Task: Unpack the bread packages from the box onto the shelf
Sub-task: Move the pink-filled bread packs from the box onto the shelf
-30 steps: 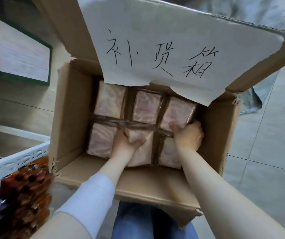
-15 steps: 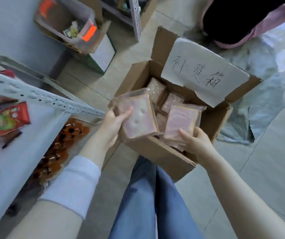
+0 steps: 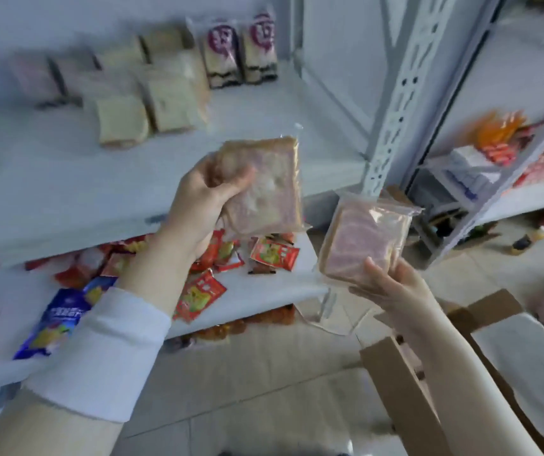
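From your left hand with its pink bread pack, the upper shelf lies bare from 9 to 10 o'clock, open to its front edge. Packaged loaves crowd the back from 11 to 12. The perforated upright stands at 12 o'clock of your right hand and second pack. Red packets litter the lower shelf at 6.

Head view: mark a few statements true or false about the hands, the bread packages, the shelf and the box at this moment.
1. The left hand grips one bread package, and the right hand holds a second package. True.
2. The left hand's package lies on the upper shelf. False: it is held in the air in front of that shelf.
3. Other wrapped breads sit on the upper shelf. True.
4. The carton stands on the upper shelf. False: the box is down at floor level, lower right.
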Action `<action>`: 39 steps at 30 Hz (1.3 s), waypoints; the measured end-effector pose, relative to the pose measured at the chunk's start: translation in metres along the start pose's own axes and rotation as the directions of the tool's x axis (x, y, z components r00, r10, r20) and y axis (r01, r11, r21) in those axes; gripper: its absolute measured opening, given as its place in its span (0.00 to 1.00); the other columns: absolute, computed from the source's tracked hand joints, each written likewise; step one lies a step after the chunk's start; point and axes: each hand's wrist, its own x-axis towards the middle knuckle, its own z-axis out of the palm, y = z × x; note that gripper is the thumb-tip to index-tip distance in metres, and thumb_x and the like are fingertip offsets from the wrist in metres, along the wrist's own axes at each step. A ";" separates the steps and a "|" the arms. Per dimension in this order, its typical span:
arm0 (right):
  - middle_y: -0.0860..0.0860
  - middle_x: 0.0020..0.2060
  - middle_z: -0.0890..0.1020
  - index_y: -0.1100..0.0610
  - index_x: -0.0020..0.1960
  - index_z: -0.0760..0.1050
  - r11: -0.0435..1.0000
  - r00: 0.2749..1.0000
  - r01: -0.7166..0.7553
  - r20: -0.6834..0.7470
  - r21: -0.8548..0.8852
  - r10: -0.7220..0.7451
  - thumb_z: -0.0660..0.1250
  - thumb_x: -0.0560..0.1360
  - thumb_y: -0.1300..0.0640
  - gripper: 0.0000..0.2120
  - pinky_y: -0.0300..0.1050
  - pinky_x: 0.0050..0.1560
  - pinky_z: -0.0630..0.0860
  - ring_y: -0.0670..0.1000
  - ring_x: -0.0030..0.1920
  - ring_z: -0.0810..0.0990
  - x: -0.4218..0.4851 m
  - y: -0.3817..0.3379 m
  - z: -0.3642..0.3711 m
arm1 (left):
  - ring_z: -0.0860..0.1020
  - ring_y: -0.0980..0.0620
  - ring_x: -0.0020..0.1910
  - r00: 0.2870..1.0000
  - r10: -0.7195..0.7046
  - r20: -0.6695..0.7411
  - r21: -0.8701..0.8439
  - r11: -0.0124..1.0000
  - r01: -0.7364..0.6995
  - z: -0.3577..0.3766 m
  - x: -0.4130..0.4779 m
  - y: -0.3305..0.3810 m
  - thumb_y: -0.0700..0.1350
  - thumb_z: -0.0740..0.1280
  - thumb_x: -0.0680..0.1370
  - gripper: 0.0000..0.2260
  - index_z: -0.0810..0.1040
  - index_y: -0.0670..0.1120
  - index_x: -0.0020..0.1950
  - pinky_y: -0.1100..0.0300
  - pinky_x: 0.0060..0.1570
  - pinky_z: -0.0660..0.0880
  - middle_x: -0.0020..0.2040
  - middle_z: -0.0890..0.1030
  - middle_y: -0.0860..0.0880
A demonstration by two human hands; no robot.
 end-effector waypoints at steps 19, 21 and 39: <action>0.50 0.38 0.76 0.56 0.49 0.66 0.950 0.963 0.262 0.115 -0.173 -0.245 0.71 0.70 0.65 0.16 0.38 0.42 0.78 0.46 0.36 0.76 0.221 -0.047 0.441 | 0.76 0.53 0.43 0.811 0.136 -0.569 0.183 0.983 -0.036 -0.400 0.171 0.025 0.41 0.71 0.73 0.09 0.73 0.48 0.48 0.59 0.46 0.73 0.42 0.77 0.53; 0.49 0.38 0.74 0.56 0.51 0.65 0.929 0.954 0.299 0.080 -0.216 -0.289 0.72 0.70 0.63 0.18 0.30 0.38 0.73 0.45 0.37 0.74 0.248 -0.046 0.476 | 0.76 0.51 0.46 0.771 0.145 -0.620 0.185 0.982 -0.036 -0.420 0.202 0.022 0.41 0.71 0.72 0.13 0.71 0.46 0.53 0.57 0.49 0.74 0.46 0.77 0.51; 0.60 0.60 0.74 0.59 0.64 0.70 0.813 0.740 0.181 -0.468 -0.553 -0.483 0.71 0.69 0.61 0.25 0.53 0.66 0.63 0.60 0.64 0.69 0.428 -0.021 0.607 | 0.73 0.52 0.45 0.833 0.176 -0.525 0.333 0.943 0.010 -0.478 0.404 -0.040 0.44 0.69 0.74 0.10 0.74 0.43 0.53 0.75 0.37 0.67 0.47 0.76 0.47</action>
